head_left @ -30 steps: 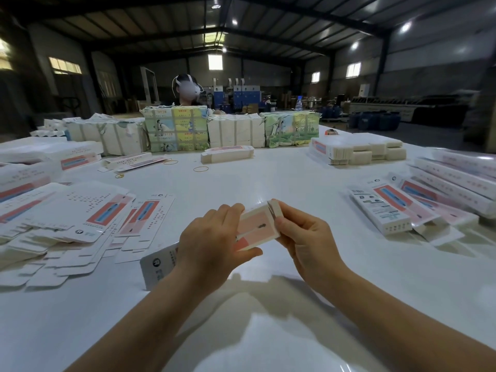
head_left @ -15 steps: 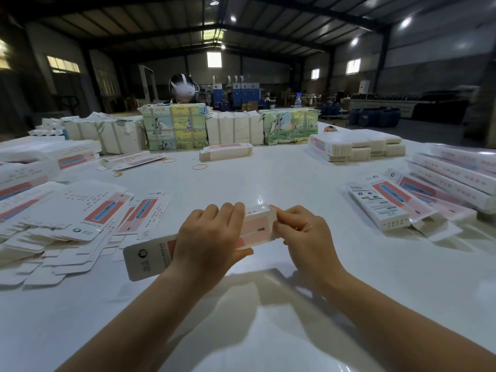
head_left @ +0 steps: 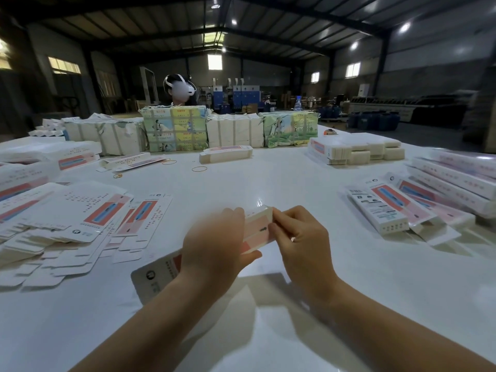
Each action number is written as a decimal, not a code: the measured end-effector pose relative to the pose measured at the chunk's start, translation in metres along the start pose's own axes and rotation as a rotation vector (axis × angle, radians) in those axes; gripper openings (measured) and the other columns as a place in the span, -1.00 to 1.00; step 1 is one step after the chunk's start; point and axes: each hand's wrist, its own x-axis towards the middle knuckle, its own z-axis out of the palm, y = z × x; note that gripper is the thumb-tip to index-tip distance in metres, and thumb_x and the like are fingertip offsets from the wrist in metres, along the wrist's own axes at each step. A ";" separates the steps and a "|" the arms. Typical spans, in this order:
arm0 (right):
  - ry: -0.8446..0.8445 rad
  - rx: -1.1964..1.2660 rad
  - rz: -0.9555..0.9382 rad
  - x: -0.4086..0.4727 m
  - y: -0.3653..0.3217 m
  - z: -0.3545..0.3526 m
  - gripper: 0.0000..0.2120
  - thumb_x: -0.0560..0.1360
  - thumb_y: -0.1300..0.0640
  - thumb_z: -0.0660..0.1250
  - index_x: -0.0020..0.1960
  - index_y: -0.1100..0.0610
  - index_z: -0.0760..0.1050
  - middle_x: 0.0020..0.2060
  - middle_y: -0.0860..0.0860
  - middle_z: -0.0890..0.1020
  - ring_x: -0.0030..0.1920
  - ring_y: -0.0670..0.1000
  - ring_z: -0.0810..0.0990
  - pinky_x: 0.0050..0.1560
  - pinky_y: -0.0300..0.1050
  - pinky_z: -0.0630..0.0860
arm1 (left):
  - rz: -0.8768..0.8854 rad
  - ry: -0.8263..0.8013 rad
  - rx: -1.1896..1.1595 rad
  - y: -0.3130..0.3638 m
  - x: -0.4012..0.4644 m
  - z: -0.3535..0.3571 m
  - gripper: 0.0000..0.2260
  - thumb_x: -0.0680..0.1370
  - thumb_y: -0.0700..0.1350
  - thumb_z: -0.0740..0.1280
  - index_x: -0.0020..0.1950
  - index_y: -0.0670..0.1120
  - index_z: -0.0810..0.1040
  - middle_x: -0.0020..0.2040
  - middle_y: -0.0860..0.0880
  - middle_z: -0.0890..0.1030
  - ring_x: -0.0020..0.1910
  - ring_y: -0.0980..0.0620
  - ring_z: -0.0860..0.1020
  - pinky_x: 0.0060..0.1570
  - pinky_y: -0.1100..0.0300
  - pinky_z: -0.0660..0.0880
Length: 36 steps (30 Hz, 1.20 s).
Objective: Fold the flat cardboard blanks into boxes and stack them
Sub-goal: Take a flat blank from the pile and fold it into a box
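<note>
Gripping one half-formed box (head_left: 257,229) above the near middle of the white table (head_left: 281,183), the left hand (head_left: 214,248) wraps round its mid-length with fingers over the top and thumb underneath, while the right hand (head_left: 300,240) pinches the far end flap with curled fingers; the left hand is motion-blurred, so its exact finger spacing cannot be told. The box's near end, white with a round logo, juts out below the left wrist. To the left lies a loose spread of flat blanks (head_left: 88,218), overlapping too much to count, with pink-and-blue panels showing on at least three. To the right sits a group of finished boxes (head_left: 397,208), about three lying side by side in front, with longer stacked rows (head_left: 461,178) behind them at the table's right edge. Farther back, one small bundle of folded blanks (head_left: 226,153) lies alone, and a low stack of cream-edged blanks (head_left: 357,150) sits right of it. Three rubber bands (head_left: 199,169) lie on the table near the bundle. Along the far edge stand four wrapped packs: two white (head_left: 233,134) and two printed with colourful pictures (head_left: 175,128). One other person (head_left: 178,88) sits behind those packs, wearing a headset. One clear bottle (head_left: 298,103) stands beyond the packs. The table top is glossy and reflects the lights. Around it is a dim warehouse with a dark steel-truss roof, several ceiling lamps, small bright windows, and blue barrels (head_left: 373,120) at the back right.
</note>
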 end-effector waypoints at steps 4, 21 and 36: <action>0.076 -0.023 -0.071 -0.002 0.000 0.002 -0.81 0.48 0.30 0.29 0.00 0.23 0.66 -0.31 0.04 0.54 -0.33 -0.05 0.48 -0.31 -0.30 0.42 | -0.005 0.021 0.004 0.006 0.001 -0.001 -0.31 0.06 0.28 0.57 -0.06 -0.21 0.62 -0.32 -0.10 0.59 -0.48 -0.05 0.52 -0.52 0.24 0.39; -0.369 -0.248 -0.315 -0.002 0.007 0.001 -0.31 0.36 0.20 0.44 0.45 0.15 0.30 0.38 0.11 0.37 0.35 0.11 0.34 0.32 -0.05 0.33 | -0.018 -0.185 -0.139 -0.026 0.004 -0.002 -0.43 0.33 0.38 0.34 0.18 0.07 0.39 0.01 0.11 0.57 -0.20 0.05 0.51 -0.35 0.24 0.32; -0.136 -0.390 0.103 0.082 0.059 -0.079 -0.57 0.52 -0.04 0.26 0.38 -0.02 0.40 0.09 0.07 0.54 0.05 0.06 0.46 -0.01 -0.07 0.43 | -0.357 -0.232 -0.371 -0.080 -0.017 0.074 -0.35 0.34 0.47 0.14 0.19 0.05 0.54 0.18 -0.09 0.58 0.18 -0.19 0.47 0.16 -0.21 0.39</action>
